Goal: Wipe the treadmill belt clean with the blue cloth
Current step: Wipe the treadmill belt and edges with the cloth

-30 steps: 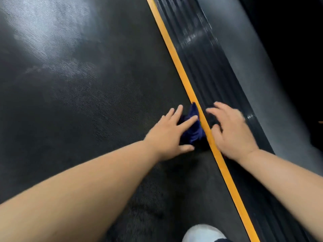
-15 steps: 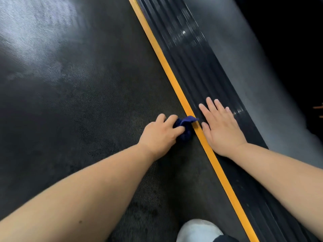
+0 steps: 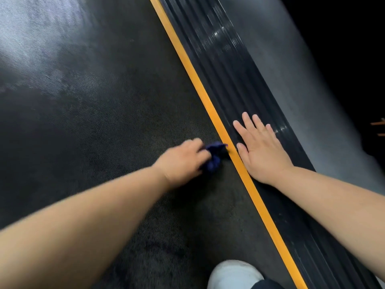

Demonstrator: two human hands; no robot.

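Observation:
The dark textured treadmill belt (image 3: 93, 113) fills the left and middle of the head view. A small bunched blue cloth (image 3: 215, 156) lies on the belt right beside the yellow stripe. My left hand (image 3: 183, 161) grips the cloth, its fingers curled round the cloth's left side. My right hand (image 3: 261, 149) rests flat on the ribbed black side rail (image 3: 220, 65), fingers straight and spread, just right of the stripe.
A yellow stripe (image 3: 200, 88) runs diagonally between belt and side rail. Beyond the rail lies a grey strip (image 3: 302, 80), then darkness at the right. The toe of a white shoe (image 3: 233, 274) stands on the belt at the bottom edge.
My left hand went from spread fingers on the cloth to curled round it, bunching it smaller. My right hand settled flat onto the side rail.

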